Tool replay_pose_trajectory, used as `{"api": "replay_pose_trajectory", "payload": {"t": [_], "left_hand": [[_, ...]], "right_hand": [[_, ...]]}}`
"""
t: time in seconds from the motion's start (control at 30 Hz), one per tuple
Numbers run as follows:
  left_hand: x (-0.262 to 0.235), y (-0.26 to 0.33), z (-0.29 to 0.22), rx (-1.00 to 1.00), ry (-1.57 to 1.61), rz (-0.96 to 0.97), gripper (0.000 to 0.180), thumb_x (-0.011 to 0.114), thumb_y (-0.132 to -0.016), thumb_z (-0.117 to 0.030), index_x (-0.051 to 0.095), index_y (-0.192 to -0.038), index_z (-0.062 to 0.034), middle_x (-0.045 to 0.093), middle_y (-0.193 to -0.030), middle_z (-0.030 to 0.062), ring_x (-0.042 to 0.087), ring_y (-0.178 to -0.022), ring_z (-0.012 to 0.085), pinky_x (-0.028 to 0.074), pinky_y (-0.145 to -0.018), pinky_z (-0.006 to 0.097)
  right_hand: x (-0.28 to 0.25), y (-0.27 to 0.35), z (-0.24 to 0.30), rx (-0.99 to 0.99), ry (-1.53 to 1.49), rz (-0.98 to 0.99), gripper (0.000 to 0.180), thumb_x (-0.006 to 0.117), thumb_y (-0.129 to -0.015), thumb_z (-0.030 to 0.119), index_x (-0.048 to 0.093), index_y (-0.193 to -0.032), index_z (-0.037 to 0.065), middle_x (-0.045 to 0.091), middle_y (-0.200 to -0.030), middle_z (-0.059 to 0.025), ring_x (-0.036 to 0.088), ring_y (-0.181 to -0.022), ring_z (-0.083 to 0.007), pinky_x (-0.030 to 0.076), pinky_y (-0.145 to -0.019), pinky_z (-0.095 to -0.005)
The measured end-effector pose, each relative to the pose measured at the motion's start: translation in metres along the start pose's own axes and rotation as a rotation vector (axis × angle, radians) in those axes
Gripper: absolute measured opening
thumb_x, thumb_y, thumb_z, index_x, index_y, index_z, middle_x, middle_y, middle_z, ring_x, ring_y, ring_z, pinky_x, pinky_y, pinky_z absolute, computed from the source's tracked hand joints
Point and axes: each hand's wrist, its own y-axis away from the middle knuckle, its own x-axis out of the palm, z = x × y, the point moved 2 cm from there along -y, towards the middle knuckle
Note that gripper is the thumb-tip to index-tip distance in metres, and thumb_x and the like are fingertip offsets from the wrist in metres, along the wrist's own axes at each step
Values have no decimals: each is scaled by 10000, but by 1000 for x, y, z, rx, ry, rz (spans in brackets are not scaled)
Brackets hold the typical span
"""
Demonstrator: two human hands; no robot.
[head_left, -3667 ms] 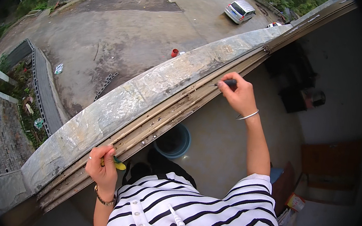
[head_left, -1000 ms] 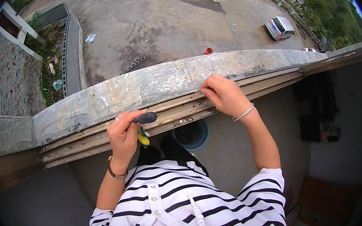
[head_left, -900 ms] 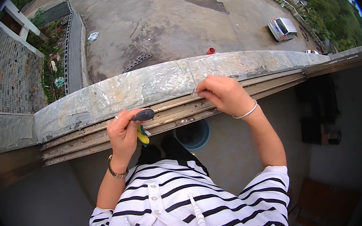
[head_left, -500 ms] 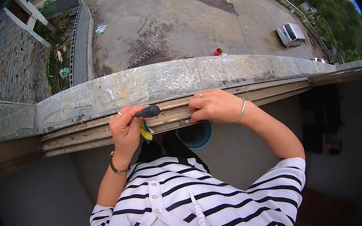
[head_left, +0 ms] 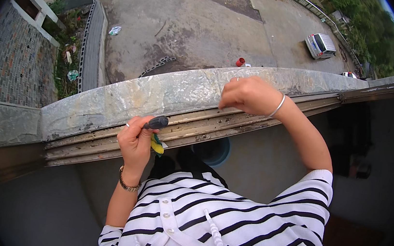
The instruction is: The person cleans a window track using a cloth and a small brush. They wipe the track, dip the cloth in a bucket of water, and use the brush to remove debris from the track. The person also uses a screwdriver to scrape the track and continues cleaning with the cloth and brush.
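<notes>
My left hand (head_left: 134, 140) is closed round a screwdriver (head_left: 156, 123) whose black handle points up and to the right; its shaft is hidden by the fingers. Just below that hand, a yellow and green cloth or sponge (head_left: 156, 145) shows at the inner edge of the dirty window track (head_left: 191, 128). Over the outer side of the track and the stone sill (head_left: 161, 92), my right hand (head_left: 251, 96) is raised with its fingers curled down and pinched together. What they hold, if anything, cannot be made out. Dark dirt lies along the track's grooves.
Beneath the track on the inner side stands a blue bucket (head_left: 218, 152), partly hidden. Outside, far below, are a concrete yard (head_left: 202, 31), a red container (head_left: 241, 62), a silver van (head_left: 320, 45) and a brick wall (head_left: 17, 54).
My right hand has lifted off the track and moved outward, slightly right, toward the stone sill. My left hand keeps its hold on the screwdriver almost in place.
</notes>
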Motion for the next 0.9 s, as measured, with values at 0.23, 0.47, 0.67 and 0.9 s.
{"api": "replay_pose_trajectory", "payload": {"t": [0.23, 0.47, 0.67, 0.9], "left_hand": [[3, 1, 0, 8, -18, 9, 210, 609, -966, -169, 703, -949, 17, 594, -730, 33, 554, -681, 109, 425, -612, 235], [3, 1, 1, 57, -27, 0, 149, 616, -947, -88, 685, -976, 41, 625, -752, 57, 579, -673, 107, 443, -595, 221], [-4, 8, 3, 55, 34, -134, 203, 614, -960, -163, 678, -962, 30, 602, -755, 48, 567, -685, 107, 437, -612, 230], [-28, 21, -8, 79, 188, -353, 270, 608, -968, -258, 653, -957, 8, 563, -765, 27, 531, -700, 101, 418, -659, 230]], "right_hand": [[35, 26, -1, -136, 198, -11, 36, 600, -756, 141, 606, -781, 117, 519, -806, -38, 602, -834, -241, 513, -640, -354], [49, 1, 1, -238, 148, -99, 85, 625, -752, 161, 566, -761, 101, 525, -828, -43, 594, -813, -257, 494, -653, -373], [67, -58, 28, -285, -28, -184, 109, 644, -807, 170, 561, -776, 106, 546, -791, -59, 597, -796, -276, 489, -667, -401], [72, -95, 65, -460, -151, -77, 145, 645, -792, 144, 667, -936, 145, 560, -833, -65, 617, -805, -285, 506, -685, -410]]}}
